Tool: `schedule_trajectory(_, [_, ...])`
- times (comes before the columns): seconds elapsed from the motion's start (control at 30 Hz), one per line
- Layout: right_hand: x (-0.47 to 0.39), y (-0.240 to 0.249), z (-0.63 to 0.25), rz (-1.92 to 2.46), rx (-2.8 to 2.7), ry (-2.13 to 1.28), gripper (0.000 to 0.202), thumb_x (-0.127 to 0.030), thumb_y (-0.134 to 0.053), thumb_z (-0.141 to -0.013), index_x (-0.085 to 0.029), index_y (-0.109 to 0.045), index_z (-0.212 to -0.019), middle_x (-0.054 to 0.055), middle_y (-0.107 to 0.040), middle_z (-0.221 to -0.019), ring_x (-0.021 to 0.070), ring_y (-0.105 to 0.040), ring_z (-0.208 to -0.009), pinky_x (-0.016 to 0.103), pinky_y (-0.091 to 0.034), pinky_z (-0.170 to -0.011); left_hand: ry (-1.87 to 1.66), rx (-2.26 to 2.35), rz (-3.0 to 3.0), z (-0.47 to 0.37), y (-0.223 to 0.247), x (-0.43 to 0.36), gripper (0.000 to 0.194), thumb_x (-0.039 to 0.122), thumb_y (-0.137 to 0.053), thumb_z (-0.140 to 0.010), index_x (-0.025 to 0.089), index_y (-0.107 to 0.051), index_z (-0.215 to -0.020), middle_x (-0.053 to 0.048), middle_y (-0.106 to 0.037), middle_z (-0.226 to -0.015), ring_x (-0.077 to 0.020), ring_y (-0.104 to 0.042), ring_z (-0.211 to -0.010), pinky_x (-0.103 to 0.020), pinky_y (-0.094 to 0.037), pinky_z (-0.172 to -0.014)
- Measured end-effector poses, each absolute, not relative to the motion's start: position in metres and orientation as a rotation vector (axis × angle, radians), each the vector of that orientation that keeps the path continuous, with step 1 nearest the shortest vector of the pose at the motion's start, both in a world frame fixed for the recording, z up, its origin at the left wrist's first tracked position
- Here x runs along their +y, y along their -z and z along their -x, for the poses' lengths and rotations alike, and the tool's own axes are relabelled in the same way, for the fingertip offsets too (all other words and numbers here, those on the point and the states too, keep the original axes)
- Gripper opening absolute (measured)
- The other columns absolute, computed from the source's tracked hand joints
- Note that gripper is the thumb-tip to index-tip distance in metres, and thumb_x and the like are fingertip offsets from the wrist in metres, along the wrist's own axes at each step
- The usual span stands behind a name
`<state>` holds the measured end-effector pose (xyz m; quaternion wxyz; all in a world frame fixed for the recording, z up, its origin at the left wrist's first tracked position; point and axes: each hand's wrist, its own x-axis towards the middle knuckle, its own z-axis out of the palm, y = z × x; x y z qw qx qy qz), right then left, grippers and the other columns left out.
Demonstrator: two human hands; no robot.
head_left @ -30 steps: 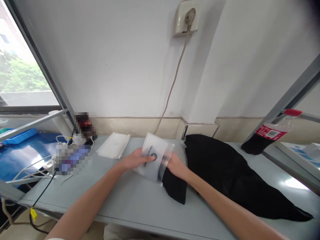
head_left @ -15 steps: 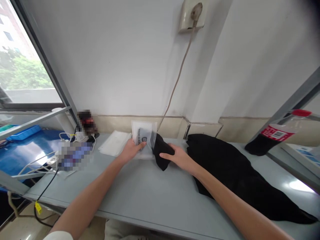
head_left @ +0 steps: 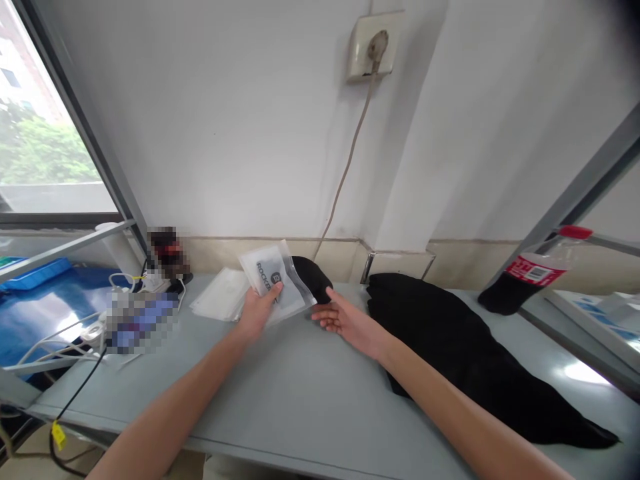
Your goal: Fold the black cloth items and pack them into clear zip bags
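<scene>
In my left hand (head_left: 257, 310) is a frosted plastic bag (head_left: 295, 291) with dark "ROCKBROS"-like print, gripped with the thumb on its front. The bag tilts, its mouth facing right. A folded black cloth piece (head_left: 313, 275) sticks out at that mouth; how far it reaches inside is hard to see. Just below and right of the cloth, my right hand (head_left: 345, 320) has its fingers apart and the thumb near the cloth's edge; whether they touch, I cannot tell. A stack of similar pale bags (head_left: 217, 297) lies on the grey table (head_left: 300, 400), left of my left hand.
A pile of black cloth (head_left: 450, 347) spreads over the table's right side. Beyond it a cola bottle (head_left: 530, 277) leans by the metal frame. Cables (head_left: 65, 330) and a blurred-out object (head_left: 143, 320) lie at left. A plugged cord (head_left: 350, 157) hangs down the wall.
The bag has tilted, and the black cloth now sits up at its mouth. My right hand has loosened from the cloth and its fingers have spread. The view has shifted slightly.
</scene>
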<state>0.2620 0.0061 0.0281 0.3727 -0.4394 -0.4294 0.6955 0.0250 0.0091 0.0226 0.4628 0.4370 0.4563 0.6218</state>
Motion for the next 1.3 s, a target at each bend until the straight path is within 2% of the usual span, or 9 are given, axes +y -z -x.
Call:
schedule_trajectory(0.13, [0.002,-0.031,-0.261,1.075,-1.22,-1.729,0.055,-0.069,-0.065,-0.092,-0.015,-0.078,-0.088,0.009,-0.078,-0.084,0.0169,-0.065,-0.069,0.028,-0.053,-0.069,-1.5,1.077,-1.079,-0.025,-0.025,0.006,0.053,0.051,-0.088,-0.078,0.017,-0.074,-0.116,-0.015,-0.076,-0.123,-0.0296,-0.073,-0.11,-0.043,-0.057,-0.098])
schedule_trajectory(0.3, [0.004,-0.029,-0.257,0.879,-1.038,-1.483,0.03,-0.051,-0.084,-0.081,-0.022,-0.078,-0.088,0.007,-0.08,-0.101,0.0243,-0.07,-0.107,0.036,-0.054,-0.1,-1.098,0.978,-1.224,-0.026,-0.03,-0.006,0.052,0.051,-0.089,-0.077,0.019,-0.076,-0.116,-0.015,-0.077,-0.122,-0.032,-0.073,-0.111,-0.045,-0.059,-0.097])
schedule_trajectory(0.4, [0.003,-0.028,-0.253,0.849,-0.963,-1.302,0.034,-0.045,-0.089,-0.075,-0.024,-0.079,-0.101,0.006,-0.08,-0.114,0.0284,-0.067,-0.122,0.041,-0.051,-0.11,-0.933,1.0,-1.257,-0.029,-0.026,-0.009,0.054,0.052,-0.089,-0.078,0.019,-0.076,-0.118,-0.016,-0.077,-0.123,-0.0332,-0.073,-0.113,-0.046,-0.059,-0.097])
schedule_trajectory(0.57, [-0.006,-0.039,-0.248,0.768,-1.001,-1.413,0.043,-0.044,-0.085,-0.079,-0.028,-0.074,-0.117,0.006,-0.078,-0.123,0.0297,-0.068,-0.122,0.045,-0.059,-0.099,-1.21,1.023,-1.165,-0.034,-0.018,-0.004,0.056,0.053,-0.087,-0.079,0.017,-0.074,-0.12,-0.016,-0.076,-0.124,-0.0322,-0.073,-0.114,-0.047,-0.057,-0.103])
schedule_trajectory(0.7, [-0.01,-0.041,-0.246,0.762,-0.996,-1.552,0.035,-0.039,-0.084,-0.078,-0.023,-0.075,-0.108,0.009,-0.08,-0.113,0.0313,-0.072,-0.115,0.045,-0.062,-0.093,-1.004,0.953,-1.187,-0.033,-0.023,-0.008,0.056,0.052,-0.088,-0.079,0.019,-0.073,-0.122,-0.015,-0.077,-0.122,-0.0313,-0.072,-0.116,-0.045,-0.057,-0.104])
schedule_trajectory(0.87, [-0.008,-0.035,-0.247,0.83,-0.871,-1.595,0.026,-0.027,-0.083,-0.073,-0.02,-0.076,-0.098,0.011,-0.082,-0.098,0.0342,-0.075,-0.107,0.043,-0.065,-0.084,-0.988,1.049,-1.011,-0.033,-0.021,-0.007,0.06,0.071,-0.069,-0.088,0.021,-0.071,-0.121,-0.015,-0.077,-0.12,-0.0301,-0.075,-0.108,-0.044,-0.061,-0.094])
schedule_trajectory(1.0, [-0.009,-0.037,-0.249,0.817,-0.906,-1.751,0.027,-0.028,-0.079,-0.079,-0.02,-0.075,-0.104,0.01,-0.082,-0.103,0.0318,-0.076,-0.103,0.041,-0.065,-0.079,-1.206,1.051,-1.046,-0.033,-0.014,-0.001,0.055,0.066,-0.071,-0.09,0.018,-0.07,-0.118,-0.014,-0.078,-0.115,-0.029,-0.076,-0.104,-0.041,-0.061,-0.091])
schedule_trajectory(1.13, [-0.01,-0.035,-0.245,0.879,-0.713,-1.73,0.025,-0.038,-0.074,-0.089,-0.021,-0.073,-0.107,0.009,-0.082,-0.104,0.0284,-0.077,-0.099,0.039,-0.066,-0.079,-1.068,1.001,-0.996,-0.036,-0.016,-0.005,0.052,0.063,-0.072,-0.091,0.019,-0.07,-0.119,-0.014,-0.078,-0.117,-0.0283,-0.076,-0.102,-0.039,-0.062,-0.087])
schedule_trajectory(1.3, [-0.008,-0.027,-0.242,0.901,-0.686,-1.727,0.014,-0.025,-0.075,-0.088,-0.019,-0.072,-0.1,0.009,-0.082,-0.094,0.0252,-0.078,-0.086,0.036,-0.066,-0.074,-1.088,0.989,-0.873,-0.037,-0.022,-0.008,0.05,0.06,-0.068,-0.095,0.018,-0.07,-0.12,-0.015,-0.078,-0.114,-0.0276,-0.076,-0.101,-0.038,-0.061,-0.086])
